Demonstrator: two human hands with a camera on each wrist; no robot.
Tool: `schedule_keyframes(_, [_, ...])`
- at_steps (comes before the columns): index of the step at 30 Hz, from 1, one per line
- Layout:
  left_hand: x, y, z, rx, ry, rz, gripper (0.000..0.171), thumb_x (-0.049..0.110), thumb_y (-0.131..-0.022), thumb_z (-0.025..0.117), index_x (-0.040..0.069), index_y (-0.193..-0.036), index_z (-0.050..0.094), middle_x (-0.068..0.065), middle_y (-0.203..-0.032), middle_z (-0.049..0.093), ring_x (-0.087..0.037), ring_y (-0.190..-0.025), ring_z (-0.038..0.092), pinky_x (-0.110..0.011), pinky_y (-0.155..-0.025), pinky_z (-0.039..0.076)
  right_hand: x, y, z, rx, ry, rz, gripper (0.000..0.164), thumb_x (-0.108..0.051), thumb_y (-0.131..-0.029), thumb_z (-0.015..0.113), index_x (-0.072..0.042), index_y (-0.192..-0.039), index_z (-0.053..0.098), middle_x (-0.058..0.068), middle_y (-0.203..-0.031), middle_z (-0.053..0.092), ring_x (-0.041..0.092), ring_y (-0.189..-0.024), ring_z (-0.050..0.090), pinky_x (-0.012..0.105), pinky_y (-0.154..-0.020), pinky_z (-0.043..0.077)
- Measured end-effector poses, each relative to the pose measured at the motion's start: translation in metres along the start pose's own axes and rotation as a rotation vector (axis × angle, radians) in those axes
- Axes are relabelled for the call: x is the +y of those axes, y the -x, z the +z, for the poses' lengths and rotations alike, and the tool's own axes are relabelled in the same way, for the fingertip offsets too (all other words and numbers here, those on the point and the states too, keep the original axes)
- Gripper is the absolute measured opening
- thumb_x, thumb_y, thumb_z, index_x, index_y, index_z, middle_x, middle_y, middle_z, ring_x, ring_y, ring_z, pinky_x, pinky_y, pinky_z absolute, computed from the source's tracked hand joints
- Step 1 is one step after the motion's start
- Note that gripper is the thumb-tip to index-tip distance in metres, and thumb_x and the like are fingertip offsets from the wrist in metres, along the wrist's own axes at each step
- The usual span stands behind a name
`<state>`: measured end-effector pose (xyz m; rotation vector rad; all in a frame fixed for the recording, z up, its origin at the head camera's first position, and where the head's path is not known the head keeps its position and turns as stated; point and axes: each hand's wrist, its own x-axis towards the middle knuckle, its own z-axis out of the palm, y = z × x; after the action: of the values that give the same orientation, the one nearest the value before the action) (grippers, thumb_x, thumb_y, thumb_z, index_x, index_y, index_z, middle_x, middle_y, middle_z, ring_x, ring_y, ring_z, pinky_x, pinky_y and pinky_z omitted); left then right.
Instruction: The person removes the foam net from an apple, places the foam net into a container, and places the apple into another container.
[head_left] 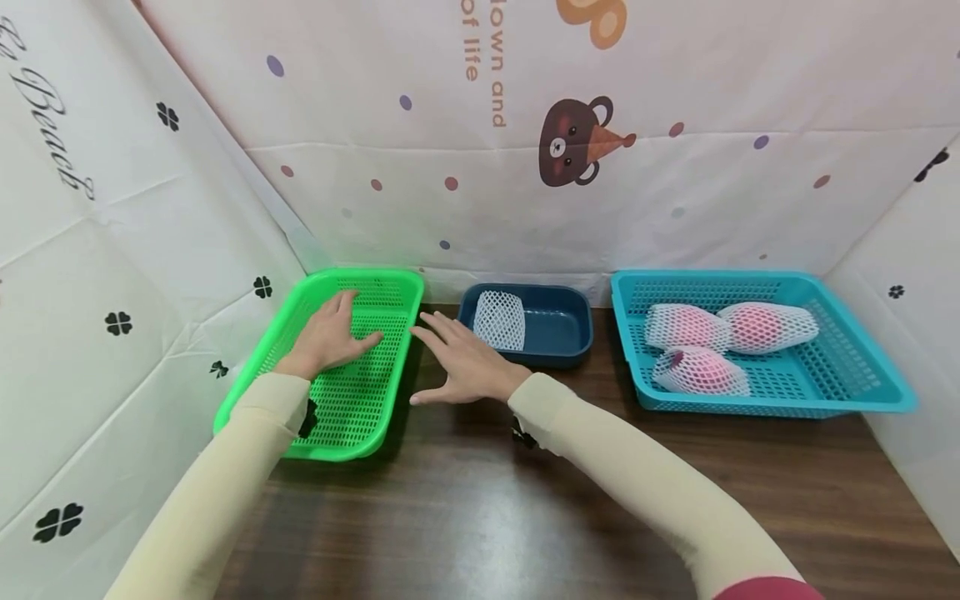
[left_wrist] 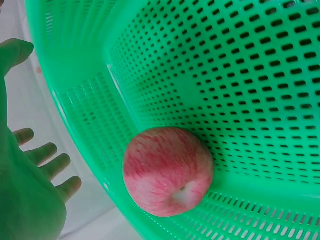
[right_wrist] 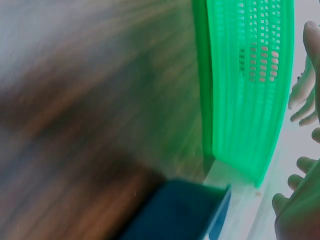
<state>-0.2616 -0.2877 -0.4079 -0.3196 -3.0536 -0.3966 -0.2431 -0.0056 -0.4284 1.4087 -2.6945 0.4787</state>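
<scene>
My left hand (head_left: 327,336) hovers over the green basket (head_left: 330,454), fingers spread and holding nothing. A red-and-pink apple (left_wrist: 167,170) lies inside that basket in the left wrist view; from the head view my left hand and forearm hide it. Just right of the basket, my right hand (head_left: 471,362) is held above the table with fingers extended and thumb apart, gripping nothing. Near it stands a small dark blue tray (head_left: 557,333) with a white foam net sleeve (head_left: 500,320) lying in its left half.
On the right, a light blue basket (head_left: 780,406) holds three pink fruits in white foam nets (head_left: 686,325). A dark wooden table (head_left: 450,517) lies beneath everything. Printed white cloth (head_left: 337,100) hangs behind and along both sides.
</scene>
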Motion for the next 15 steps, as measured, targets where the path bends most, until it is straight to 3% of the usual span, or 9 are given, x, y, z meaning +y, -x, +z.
schedule_keyframes(6, [0.013, -0.004, -0.002, 0.020, 0.014, 0.021, 0.092, 0.054, -0.087, 0.064, 0.006, -0.152, 0.020, -0.022, -0.153, 0.028, -0.044, -0.135, 0.032, -0.063, -0.103, 0.033, 0.019, 0.014, -0.020, 0.030, 0.044, 0.021, 0.108, -0.080, -0.077, 0.053, -0.019, -0.157, 0.013, 0.007, -0.163, 0.005, 0.024, -0.150, 0.002, 0.046, -0.119, 0.013])
schedule_keyframes(15, [0.031, -0.011, 0.002, 0.053, -0.021, 0.116, 0.094, 0.056, -0.086, 0.063, 0.001, -0.150, 0.022, -0.022, -0.151, 0.030, -0.044, -0.133, 0.034, -0.062, -0.105, 0.032, 0.047, 0.037, -0.051, 0.061, 0.099, 0.076, 0.109, -0.079, -0.076, 0.057, -0.019, -0.157, 0.016, 0.008, -0.162, 0.010, 0.027, -0.149, 0.007, 0.049, -0.117, 0.017])
